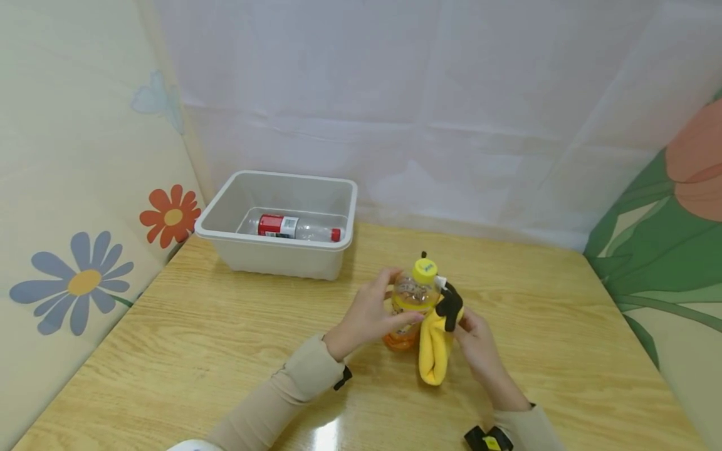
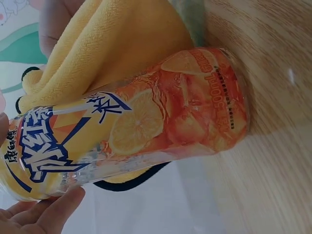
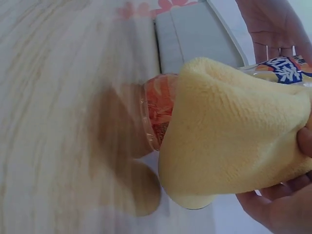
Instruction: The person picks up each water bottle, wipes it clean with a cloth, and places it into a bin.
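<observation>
My left hand point(image 1: 369, 310) grips a clear plastic bottle of iced tea point(image 1: 416, 294) by its upper part, thumb on the near side. The bottle has a yellow cap and an orange label with lemon slices point(image 2: 136, 126). My right hand point(image 1: 476, 341) pinches a folded yellow cloth point(image 1: 434, 351) with black edging, which looks like a small towel. The cloth point(image 3: 224, 131) lies against the bottle's right side and hides part of it in the right wrist view. The bottle's base point(image 2: 234, 97) is close to the table; whether it touches, I cannot tell.
A light grey plastic tub point(image 1: 282, 257) stands at the back left of the wooden table point(image 1: 541, 300). Inside it, an empty-looking clear bottle point(image 1: 299, 228) with a red label and red cap lies on its side. Pale cloth backdrops point(image 1: 395, 125) close off the back and sides.
</observation>
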`<state>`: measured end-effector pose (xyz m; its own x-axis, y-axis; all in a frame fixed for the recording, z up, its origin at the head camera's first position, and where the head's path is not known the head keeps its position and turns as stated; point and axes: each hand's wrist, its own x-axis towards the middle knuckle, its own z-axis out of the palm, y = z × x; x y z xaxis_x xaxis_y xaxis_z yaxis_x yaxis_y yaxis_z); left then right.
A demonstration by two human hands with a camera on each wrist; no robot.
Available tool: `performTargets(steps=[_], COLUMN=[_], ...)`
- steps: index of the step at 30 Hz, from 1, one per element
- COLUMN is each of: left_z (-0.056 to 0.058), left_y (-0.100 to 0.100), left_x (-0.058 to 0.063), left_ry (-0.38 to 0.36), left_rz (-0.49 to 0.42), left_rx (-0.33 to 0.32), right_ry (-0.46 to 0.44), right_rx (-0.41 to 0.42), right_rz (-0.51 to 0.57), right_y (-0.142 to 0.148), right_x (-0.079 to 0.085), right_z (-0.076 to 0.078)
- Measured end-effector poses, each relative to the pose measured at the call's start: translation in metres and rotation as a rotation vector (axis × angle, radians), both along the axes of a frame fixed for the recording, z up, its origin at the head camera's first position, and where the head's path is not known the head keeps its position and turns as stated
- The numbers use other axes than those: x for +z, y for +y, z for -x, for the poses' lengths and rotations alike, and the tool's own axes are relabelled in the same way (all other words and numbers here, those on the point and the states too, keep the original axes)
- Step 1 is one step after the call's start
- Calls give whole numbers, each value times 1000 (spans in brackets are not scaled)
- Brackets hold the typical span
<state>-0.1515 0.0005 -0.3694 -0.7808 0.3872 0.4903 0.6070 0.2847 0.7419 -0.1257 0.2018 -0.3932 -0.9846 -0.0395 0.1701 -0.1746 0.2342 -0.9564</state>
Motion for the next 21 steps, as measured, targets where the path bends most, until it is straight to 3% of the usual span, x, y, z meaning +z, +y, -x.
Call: performTargets(steps=[12,21], left_z=[0,1], left_y=[-1,-2], left_x=[3,2], left_ry=[-29,1], left_rz=[12,7], left_rx=[-14,-25], right_ry=[171,192], right_rx=[-34,-55], right_rz=[35,85], right_y=[14,19], right_x=[22,41], right_z=[1,3])
